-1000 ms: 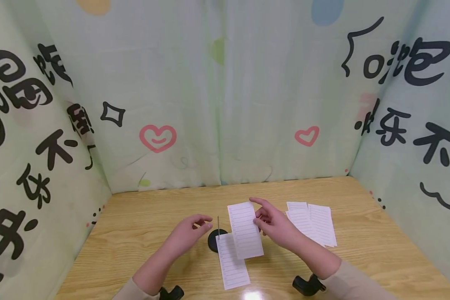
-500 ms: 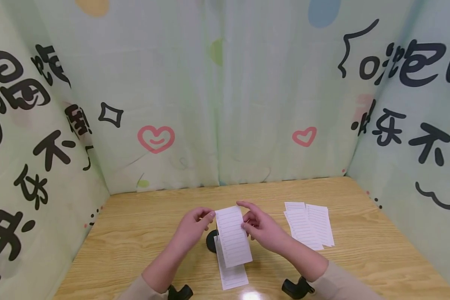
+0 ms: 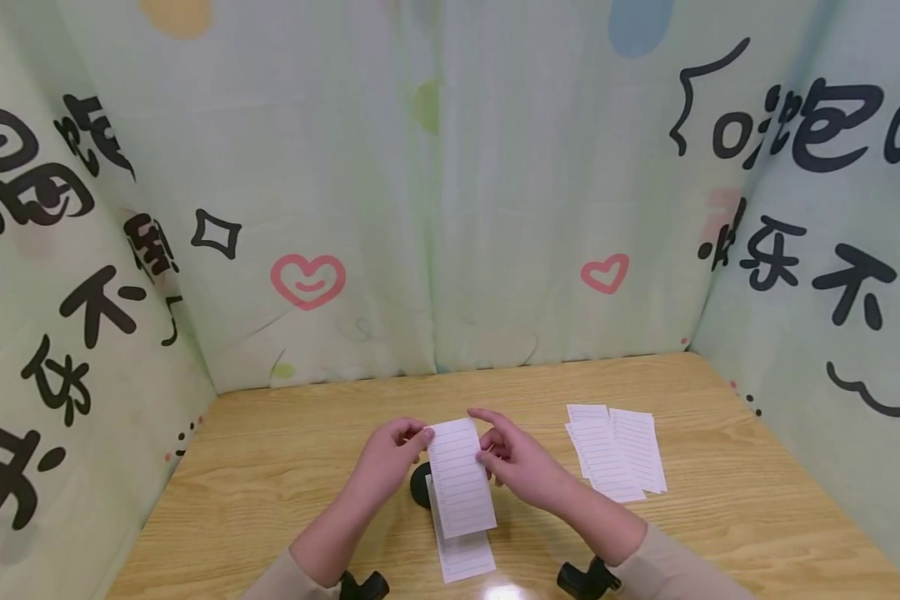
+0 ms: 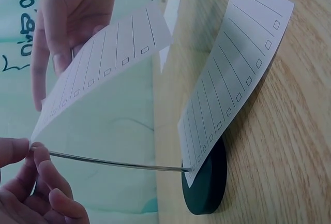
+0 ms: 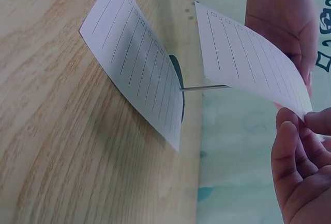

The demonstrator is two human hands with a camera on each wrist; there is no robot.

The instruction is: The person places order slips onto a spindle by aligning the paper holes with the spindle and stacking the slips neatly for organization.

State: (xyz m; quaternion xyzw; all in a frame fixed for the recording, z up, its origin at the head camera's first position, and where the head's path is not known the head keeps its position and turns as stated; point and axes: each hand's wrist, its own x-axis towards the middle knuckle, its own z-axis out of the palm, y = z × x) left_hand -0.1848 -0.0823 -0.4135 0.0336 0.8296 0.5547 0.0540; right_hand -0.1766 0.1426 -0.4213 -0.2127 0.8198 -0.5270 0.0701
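A lined paper slip with small checkboxes (image 3: pixel 461 479) is held up between both hands. My left hand (image 3: pixel 392 454) pinches its upper left corner, right at the top of a thin metal spike (image 4: pixel 114 162); whether the spike's tip passes through the paper is hidden by the fingers. At the slip's right edge, my right hand (image 3: pixel 523 467) pinches the paper between thumb and fingers, its index finger extended near the top. The spike rises from a round black base (image 4: pixel 207 193) on the table. Low on it, close to the base, sits a second lined slip (image 4: pixel 232 63), pierced near one corner.
Several similar lined slips (image 3: pixel 618 454) lie overlapping on the wooden table (image 3: pixel 285 467) to the right. Printed cloth curtains (image 3: pixel 435 208) enclose the table at the back and both sides.
The right hand has brought the upper slip leftward over the spike. My left hand has moved in from beside the spike and now pinches that slip's corner.
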